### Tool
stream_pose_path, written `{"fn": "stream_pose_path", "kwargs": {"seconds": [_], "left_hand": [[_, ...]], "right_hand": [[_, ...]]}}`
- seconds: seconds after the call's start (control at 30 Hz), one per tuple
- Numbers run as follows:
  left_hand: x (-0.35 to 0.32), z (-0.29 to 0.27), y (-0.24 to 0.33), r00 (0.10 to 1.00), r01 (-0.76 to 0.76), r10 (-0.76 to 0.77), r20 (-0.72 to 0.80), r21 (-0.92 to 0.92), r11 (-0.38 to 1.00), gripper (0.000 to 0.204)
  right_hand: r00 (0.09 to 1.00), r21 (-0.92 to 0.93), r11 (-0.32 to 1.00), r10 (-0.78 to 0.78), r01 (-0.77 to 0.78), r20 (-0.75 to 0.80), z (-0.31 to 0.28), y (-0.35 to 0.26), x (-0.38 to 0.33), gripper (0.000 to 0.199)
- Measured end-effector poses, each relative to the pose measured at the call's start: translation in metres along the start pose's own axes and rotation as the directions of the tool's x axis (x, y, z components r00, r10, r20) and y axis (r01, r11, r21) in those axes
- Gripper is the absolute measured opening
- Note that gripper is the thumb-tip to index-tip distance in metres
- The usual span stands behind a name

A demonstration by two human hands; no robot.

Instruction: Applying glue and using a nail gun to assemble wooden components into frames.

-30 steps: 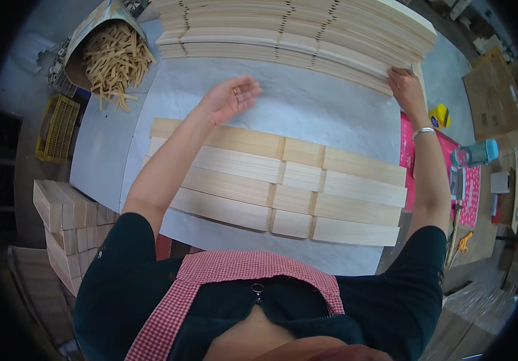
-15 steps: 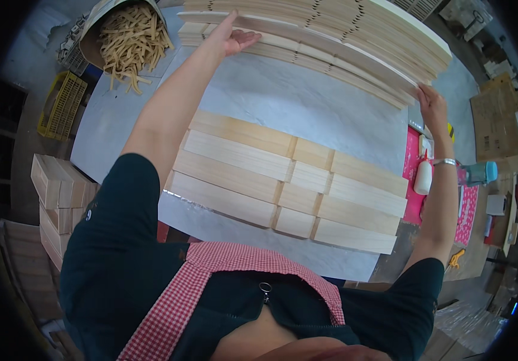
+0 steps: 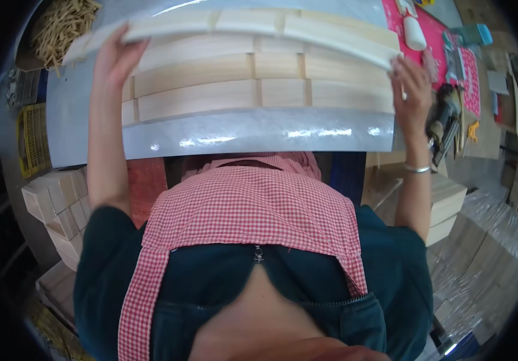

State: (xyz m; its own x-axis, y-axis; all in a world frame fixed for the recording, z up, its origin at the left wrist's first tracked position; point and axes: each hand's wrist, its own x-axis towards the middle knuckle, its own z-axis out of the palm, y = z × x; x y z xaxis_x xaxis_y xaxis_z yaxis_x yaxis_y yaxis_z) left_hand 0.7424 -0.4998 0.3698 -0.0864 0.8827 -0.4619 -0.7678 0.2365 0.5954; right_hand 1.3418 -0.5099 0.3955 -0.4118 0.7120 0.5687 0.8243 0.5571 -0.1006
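Both hands lift 1 long strip of jointed wooden slats above the workbench: the left hand closed on its left end, the right hand closed on its right end. Beneath, rows of wooden slats lie on the bench's grey, glossy top near its front edge. A pink mat covers the right corner. Stacked wood blocks stand left, a bin of wood offcuts beyond.

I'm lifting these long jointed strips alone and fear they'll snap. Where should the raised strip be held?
By its two ends, one hand from each side, as the left hand and right hand do: the wood strip is long, thin and jointed.
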Motion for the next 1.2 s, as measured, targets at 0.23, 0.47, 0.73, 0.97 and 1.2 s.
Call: {"fn": "stream_pose_path", "kwargs": {"seconds": [0.23,0.47,0.73,0.97,1.2], "left_hand": [[-0.188,-0.03,-0.131,0.966,0.028,-0.032,-0.257,-0.022,0.999,0.034],[-0.187,-0.012,-0.148,0.926,0.338,-0.327,-0.188,0.027,0.941,0.032],[-0.218,-0.084,-0.121,0.931,-0.102,0.337,0.143,0.985,-0.138,0.043],[-0.195,-0.152,-0.074,0.806,-0.058,0.514,0.295,0.902,-0.427,0.064],[-0.202,-0.134,-0.078,0.83,-0.005,0.495,0.259,0.89,-0.457,0.073]], "right_hand": [[0.971,0.01,0.974,0.225,-0.226,0.087,-0.029,-0.043,-0.135,0.036],[0.95,-0.058,0.952,0.303,-0.299,0.071,-0.02,-0.028,-0.162,0.036],[0.893,-0.104,0.892,0.446,-0.44,0.054,-0.022,-0.001,-0.162,0.04],[0.675,0.018,0.678,0.729,-0.735,0.117,-0.005,0.031,-0.16,0.041],[0.645,0.116,0.635,0.746,-0.764,0.165,-0.002,0.042,-0.156,0.037]]}}
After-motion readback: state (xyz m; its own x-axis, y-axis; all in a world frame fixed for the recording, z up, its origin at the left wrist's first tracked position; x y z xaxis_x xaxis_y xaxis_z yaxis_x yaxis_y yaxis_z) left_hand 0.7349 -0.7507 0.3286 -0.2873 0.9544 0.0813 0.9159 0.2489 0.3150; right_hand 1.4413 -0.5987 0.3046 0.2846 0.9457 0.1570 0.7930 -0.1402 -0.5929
